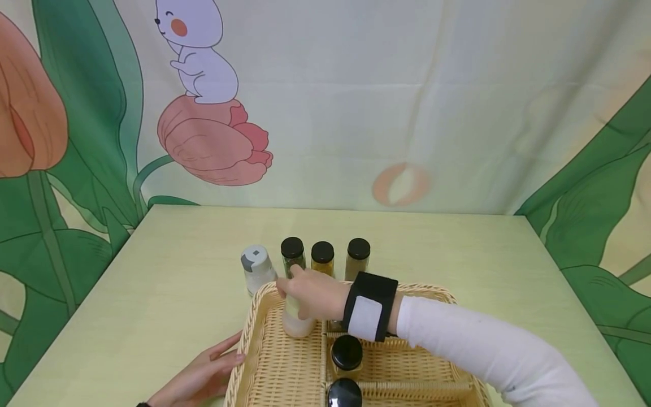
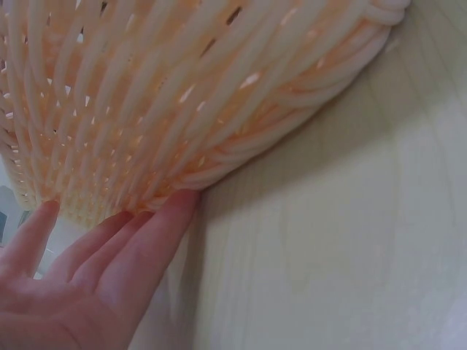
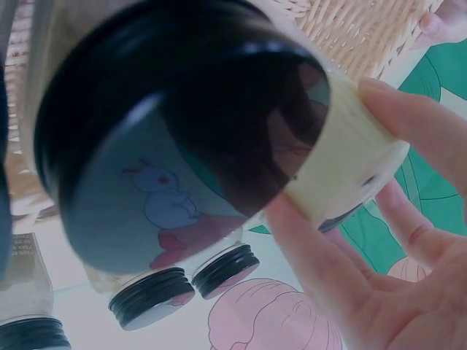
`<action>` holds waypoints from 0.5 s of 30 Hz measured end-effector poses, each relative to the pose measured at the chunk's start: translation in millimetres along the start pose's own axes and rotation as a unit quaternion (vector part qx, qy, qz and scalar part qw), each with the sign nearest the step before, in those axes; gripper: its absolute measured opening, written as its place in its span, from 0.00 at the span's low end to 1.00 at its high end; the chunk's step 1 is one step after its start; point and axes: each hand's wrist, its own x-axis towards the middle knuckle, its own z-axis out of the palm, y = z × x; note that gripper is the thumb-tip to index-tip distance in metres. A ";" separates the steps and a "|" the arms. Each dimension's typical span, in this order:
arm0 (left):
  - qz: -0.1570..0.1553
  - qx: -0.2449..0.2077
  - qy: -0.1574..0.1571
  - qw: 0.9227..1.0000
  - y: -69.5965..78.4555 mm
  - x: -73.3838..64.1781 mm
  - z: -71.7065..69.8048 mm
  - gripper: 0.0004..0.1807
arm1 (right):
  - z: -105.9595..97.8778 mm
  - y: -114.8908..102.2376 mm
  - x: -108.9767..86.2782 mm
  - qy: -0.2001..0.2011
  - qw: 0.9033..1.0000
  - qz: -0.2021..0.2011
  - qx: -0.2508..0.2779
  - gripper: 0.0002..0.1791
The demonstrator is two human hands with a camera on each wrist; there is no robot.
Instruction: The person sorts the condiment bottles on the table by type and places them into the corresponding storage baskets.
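A wicker basket (image 1: 285, 373) with dividers stands at the front of the table. Over its left compartment, near the back rim, my right hand (image 1: 317, 294) grips a pale yellow bottle (image 1: 299, 327) between thumb and fingers. In the right wrist view that pale bottle (image 3: 343, 157) shows beside a big black-lidded jar (image 3: 182, 146) close to the camera. My left hand (image 1: 208, 370) rests its straight fingers against the basket's left outer wall. The left wrist view has these fingertips (image 2: 175, 211) right at the woven side (image 2: 182, 109).
Behind the basket stand a white shaker with a grey-white lid (image 1: 258, 268) and three black-lidded spice jars, one green (image 1: 293, 251), one yellow (image 1: 322, 257), one greyish (image 1: 358, 257). Inside, black-lidded jars (image 1: 347, 355) line the middle divider. A printed curtain (image 1: 330, 113) hangs behind the table.
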 end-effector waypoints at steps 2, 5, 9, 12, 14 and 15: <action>0.000 -0.001 -0.002 1.000 0.0 0.4 -0.4 0.41 | 1.2 0.0 -0.2 0.003 1.000 -0.001 -0.004 0.19; -0.001 0.000 -0.006 1.000 -0.4 0.6 -0.9 0.41 | 2.7 0.1 -0.3 0.002 1.000 0.000 -0.005 0.20; -0.007 0.008 -0.006 1.000 -0.3 0.4 -1.3 0.41 | 3.8 -0.1 -0.5 0.000 1.000 -0.002 -0.016 0.20; -0.008 0.014 -0.005 1.000 0.4 0.4 -1.5 0.40 | 3.3 -0.9 -1.2 0.001 1.000 -0.002 -0.026 0.20; -0.007 0.017 -0.004 1.000 0.8 0.6 -1.1 0.40 | 3.2 -1.1 -1.4 0.003 1.000 -0.002 -0.031 0.20; -0.007 0.018 -0.003 1.000 1.0 0.7 -0.8 0.40 | 3.1 -1.2 -1.6 0.004 0.999 -0.001 -0.032 0.20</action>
